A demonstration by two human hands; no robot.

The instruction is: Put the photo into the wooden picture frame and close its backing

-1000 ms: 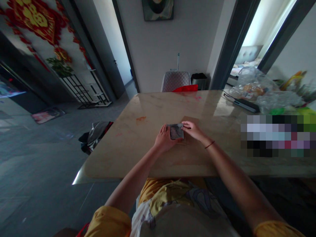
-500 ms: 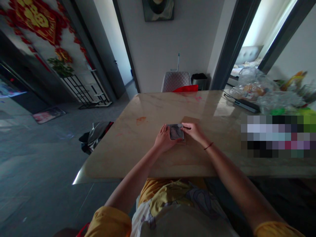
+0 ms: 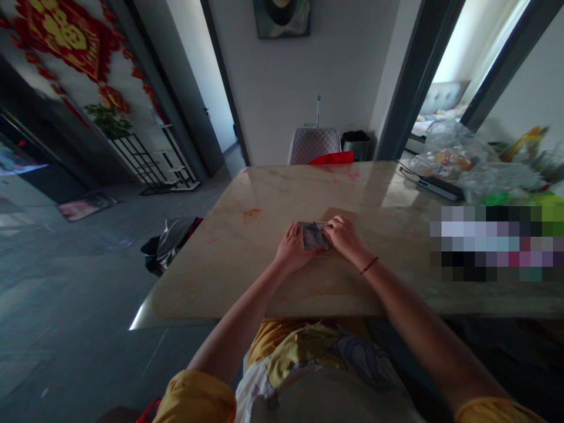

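Observation:
A small dark, flat rectangular object [image 3: 312, 234], perhaps a deck of cards or a small case, lies between both my hands on a beige marble table [image 3: 264, 194]. My left hand [image 3: 291, 249] grips its left side with curled fingers. My right hand [image 3: 346, 238] covers its right edge, fingers bent over it. A red cord circles my right wrist. Under the object lies a brownish flat piece [image 3: 338, 214], partly hidden.
Clear plastic bags with food [image 3: 458, 158] and a dark flat device [image 3: 434, 187] crowd the table's right side, beside a blurred-out patch. A quilted chair [image 3: 314, 145] stands at the far edge. A dark bag [image 3: 170, 241] lies on the floor to the left.
My right hand has slid left, further onto the object's right edge, with its fingers curled over it. My left hand has stayed in place.

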